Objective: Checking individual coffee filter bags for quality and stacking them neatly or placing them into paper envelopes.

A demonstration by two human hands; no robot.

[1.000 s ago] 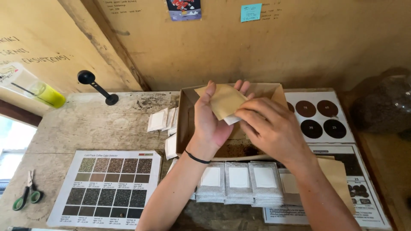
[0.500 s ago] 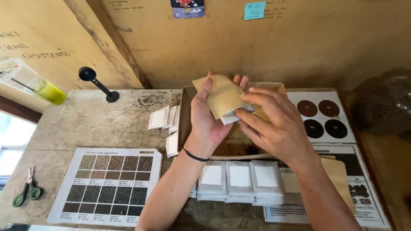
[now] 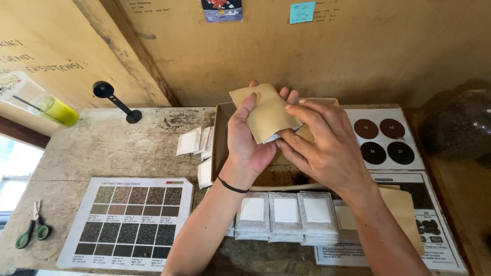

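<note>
While right hand hides silver packet, left hand grips brown pouch

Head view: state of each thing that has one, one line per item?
Tan paper pouch: held up in both hands, a silver packet showing at its lower edge.
Left hand: gripping the pouch.
Right hand: fingers at the pouch's lower edge.
Brown cardboard box: open.
Green-handled scissors: closed, flat on the table.
</note>
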